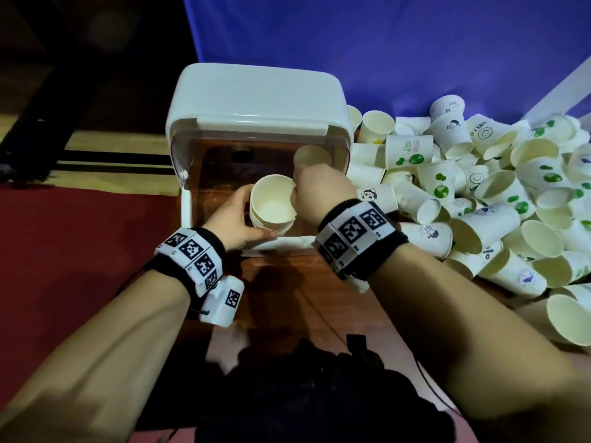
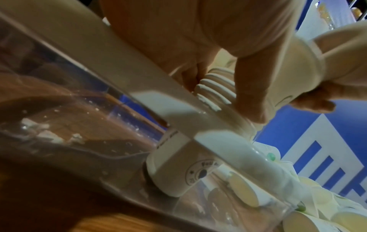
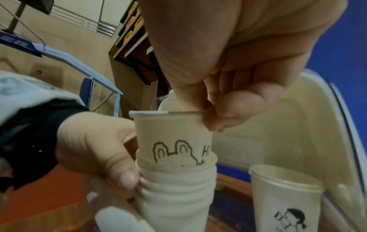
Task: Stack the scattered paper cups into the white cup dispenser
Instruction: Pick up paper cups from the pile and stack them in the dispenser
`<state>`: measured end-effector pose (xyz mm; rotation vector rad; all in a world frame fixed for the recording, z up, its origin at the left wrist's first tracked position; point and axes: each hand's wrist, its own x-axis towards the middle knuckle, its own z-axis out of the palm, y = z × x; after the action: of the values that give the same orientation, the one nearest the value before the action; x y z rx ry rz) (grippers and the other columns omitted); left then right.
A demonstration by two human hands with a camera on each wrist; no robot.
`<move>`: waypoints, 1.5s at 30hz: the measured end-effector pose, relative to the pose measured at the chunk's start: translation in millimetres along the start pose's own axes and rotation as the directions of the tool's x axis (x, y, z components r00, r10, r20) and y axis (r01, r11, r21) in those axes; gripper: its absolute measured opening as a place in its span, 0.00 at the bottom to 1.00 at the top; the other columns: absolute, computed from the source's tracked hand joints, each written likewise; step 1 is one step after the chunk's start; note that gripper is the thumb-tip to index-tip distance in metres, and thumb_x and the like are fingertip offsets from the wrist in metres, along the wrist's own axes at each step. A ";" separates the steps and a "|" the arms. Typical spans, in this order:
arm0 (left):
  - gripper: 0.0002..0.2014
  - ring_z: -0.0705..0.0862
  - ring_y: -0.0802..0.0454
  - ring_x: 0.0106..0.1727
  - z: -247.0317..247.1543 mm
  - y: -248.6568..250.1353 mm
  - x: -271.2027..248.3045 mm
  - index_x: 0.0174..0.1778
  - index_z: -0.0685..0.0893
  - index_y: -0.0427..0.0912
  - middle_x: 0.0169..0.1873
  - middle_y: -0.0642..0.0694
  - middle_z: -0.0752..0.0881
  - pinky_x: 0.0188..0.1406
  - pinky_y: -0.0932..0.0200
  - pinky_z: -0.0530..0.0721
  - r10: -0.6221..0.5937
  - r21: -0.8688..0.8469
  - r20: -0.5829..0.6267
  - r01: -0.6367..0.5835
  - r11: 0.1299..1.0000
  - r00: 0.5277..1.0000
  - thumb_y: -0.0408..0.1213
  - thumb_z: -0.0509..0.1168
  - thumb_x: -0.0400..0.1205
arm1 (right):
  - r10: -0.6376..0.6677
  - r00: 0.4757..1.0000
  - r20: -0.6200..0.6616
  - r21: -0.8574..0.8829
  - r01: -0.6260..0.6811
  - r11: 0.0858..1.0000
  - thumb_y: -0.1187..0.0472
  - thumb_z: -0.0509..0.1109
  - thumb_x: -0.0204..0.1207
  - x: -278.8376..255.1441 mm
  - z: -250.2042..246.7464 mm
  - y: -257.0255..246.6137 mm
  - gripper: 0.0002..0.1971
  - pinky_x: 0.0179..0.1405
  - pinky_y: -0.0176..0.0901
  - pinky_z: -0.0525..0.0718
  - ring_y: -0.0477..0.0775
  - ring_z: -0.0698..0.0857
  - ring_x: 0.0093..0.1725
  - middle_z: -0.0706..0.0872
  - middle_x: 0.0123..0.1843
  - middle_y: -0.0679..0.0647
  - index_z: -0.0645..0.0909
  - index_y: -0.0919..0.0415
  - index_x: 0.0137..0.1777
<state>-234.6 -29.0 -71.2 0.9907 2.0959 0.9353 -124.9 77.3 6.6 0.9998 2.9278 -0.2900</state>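
My left hand grips a nested stack of paper cups at the open front of the white cup dispenser. My right hand pinches the rim of the top cup, which has a bear drawing and sits partly inside the stack. The left thumb presses on the stacked rims. A single cup with a girl drawing stands upright inside the dispenser, to the right. In the left wrist view the rims show behind the dispenser's edge.
A large heap of loose paper cups covers the wooden table right of the dispenser, reaching the front right. A blue backdrop stands behind. Red floor lies beyond the table's left edge.
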 end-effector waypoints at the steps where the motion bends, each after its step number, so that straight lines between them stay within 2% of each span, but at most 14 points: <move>1: 0.46 0.72 0.47 0.71 0.3 -0.4 -0.3 0.76 0.62 0.42 0.71 0.44 0.73 0.64 0.62 0.67 -0.005 0.010 0.004 0.005 1.000 1.000 0.34 0.80 0.64 | 0.004 1.000 0.030 -0.023 -0.004 1.000 0.65 0.57 0.79 2.8 4.4 -2.1 0.13 0.39 0.46 0.74 0.64 0.84 0.54 0.85 0.57 0.62 0.78 0.63 0.60; 5: 0.45 0.72 0.47 0.72 -2.0 -0.5 -1.6 0.75 0.63 0.43 0.71 0.44 0.74 0.62 0.64 0.67 0.006 0.045 0.010 -0.007 0.999 1.000 0.35 0.79 0.65 | 0.004 0.991 0.131 -0.079 0.006 0.997 0.60 0.57 0.81 7.9 13.0 -1.6 0.13 0.42 0.45 0.74 0.61 0.84 0.54 0.86 0.56 0.59 0.80 0.61 0.59; 9: 0.55 0.62 0.47 0.79 -9.8 6.2 -14.2 0.81 0.50 0.44 0.78 0.43 0.64 0.75 0.59 0.59 0.022 0.080 0.000 -0.022 0.997 1.000 0.37 0.80 0.64 | -0.016 0.990 0.141 0.007 0.015 1.000 0.48 0.55 0.82 -13.7 3.1 22.6 0.18 0.45 0.43 0.73 0.60 0.83 0.55 0.86 0.53 0.58 0.81 0.57 0.57; 12: 0.58 0.57 0.50 0.81 -18.0 27.3 -38.1 0.81 0.44 0.46 0.80 0.44 0.57 0.77 0.57 0.54 0.126 0.141 -0.114 -0.109 0.984 0.985 0.39 0.79 0.65 | -0.079 0.990 0.120 0.075 0.071 0.995 0.47 0.60 0.80 -39.7 -10.7 58.4 0.17 0.49 0.42 0.75 0.56 0.83 0.54 0.86 0.55 0.55 0.82 0.56 0.58; 14: 0.54 0.57 0.53 0.80 -17.0 54.3 -52.2 0.81 0.48 0.49 0.80 0.47 0.58 0.77 0.59 0.54 0.247 0.169 -0.151 -0.221 0.960 0.957 0.41 0.78 0.66 | -0.092 0.987 0.133 0.079 0.082 0.994 0.48 0.63 0.79 -56.8 -21.1 92.0 0.17 0.54 0.43 0.78 0.54 0.83 0.54 0.84 0.57 0.55 0.81 0.54 0.62; 16: 0.48 0.59 0.58 0.78 -4.1 83.7 -56.5 0.80 0.54 0.51 0.78 0.52 0.60 0.75 0.64 0.55 0.330 0.165 -0.085 -0.313 0.935 0.940 0.43 0.76 0.68 | -0.056 0.987 0.151 0.051 0.049 0.998 0.48 0.66 0.76 -69.9 -30.5 131.9 0.20 0.59 0.46 0.79 0.54 0.81 0.58 0.81 0.61 0.55 0.77 0.53 0.66; 18: 0.43 0.59 0.62 0.76 19.5 106.5 -51.9 0.79 0.57 0.51 0.76 0.56 0.61 0.72 0.71 0.54 0.355 0.195 0.050 -0.358 0.913 0.933 0.45 0.74 0.71 | 0.021 0.981 0.193 -0.049 -0.011 0.999 0.46 0.70 0.73 -77.0 -36.4 171.0 0.27 0.64 0.49 0.77 0.55 0.77 0.66 0.77 0.67 0.55 0.71 0.51 0.72; 20: 0.42 0.59 0.56 0.79 51.9 124.9 -35.9 0.80 0.56 0.49 0.79 0.50 0.60 0.73 0.68 0.56 0.334 0.247 0.162 -0.366 0.898 0.929 0.46 0.72 0.73 | 0.088 0.962 0.260 -0.235 -0.025 0.972 0.44 0.72 0.70 -81.5 -38.0 209.3 0.36 0.71 0.53 0.72 0.57 0.70 0.73 0.70 0.75 0.55 0.63 0.49 0.77; 23: 0.42 0.60 0.46 0.80 101.9 144.6 2.4 0.80 0.53 0.46 0.80 0.44 0.58 0.78 0.56 0.59 0.232 0.325 0.223 -0.297 0.898 0.947 0.45 0.70 0.75 | 0.130 0.926 0.354 -0.427 0.036 0.904 0.43 0.74 0.66 -84.4 -31.8 252.2 0.45 0.76 0.54 0.62 0.58 0.61 0.79 0.60 0.80 0.53 0.54 0.47 0.79; 27: 0.44 0.61 0.39 0.78 149.1 152.1 57.6 0.80 0.53 0.42 0.79 0.39 0.60 0.77 0.48 0.63 0.090 0.512 0.185 -0.174 0.841 0.979 0.45 0.71 0.73 | 0.068 0.905 0.421 -0.487 0.162 0.858 0.48 0.76 0.66 -76.5 -21.5 286.3 0.45 0.77 0.52 0.61 0.57 0.62 0.79 0.63 0.79 0.51 0.53 0.50 0.79; 31: 0.38 0.69 0.36 0.71 170.7 142.9 88.4 0.73 0.63 0.41 0.70 0.38 0.70 0.68 0.42 0.73 -0.029 0.661 0.145 -0.075 0.747 0.989 0.45 0.74 0.70 | -0.036 0.909 0.416 -0.461 0.245 0.853 0.53 0.73 0.69 -64.8 -15.6 304.0 0.39 0.77 0.53 0.61 0.58 0.68 0.75 0.70 0.75 0.53 0.58 0.50 0.77; 34: 0.34 0.71 0.36 0.68 177.6 138.9 92.2 0.69 0.69 0.42 0.67 0.39 0.73 0.64 0.43 0.76 -0.025 0.690 0.116 -0.062 0.721 0.993 0.46 0.74 0.69 | -0.081 0.911 0.404 -0.426 0.266 0.865 0.53 0.74 0.68 -61.4 -17.2 308.8 0.37 0.76 0.53 0.62 0.58 0.70 0.72 0.72 0.72 0.54 0.61 0.52 0.75; 41: 0.38 0.69 0.38 0.72 152.4 149.9 76.3 0.73 0.66 0.43 0.70 0.39 0.71 0.70 0.47 0.69 0.096 0.573 0.066 -0.117 0.811 0.993 0.48 0.74 0.69 | -0.106 0.943 0.316 -0.278 0.199 0.940 0.49 0.73 0.68 -71.5 -48.9 309.6 0.38 0.72 0.49 0.66 0.58 0.71 0.72 0.72 0.72 0.54 0.61 0.52 0.76; 45: 0.40 0.68 0.41 0.73 119.5 160.2 46.0 0.74 0.66 0.45 0.72 0.42 0.71 0.72 0.48 0.67 0.184 0.441 0.029 -0.178 0.880 0.982 0.49 0.75 0.68 | -0.124 0.980 0.156 -0.024 0.129 0.991 0.49 0.77 0.64 -80.3 -66.4 294.9 0.39 0.68 0.44 0.70 0.58 0.75 0.68 0.76 0.68 0.55 0.65 0.54 0.74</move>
<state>-106.6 122.5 -19.1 1.4342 2.3109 0.5532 120.3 270.0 30.6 0.7516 2.8488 -0.3051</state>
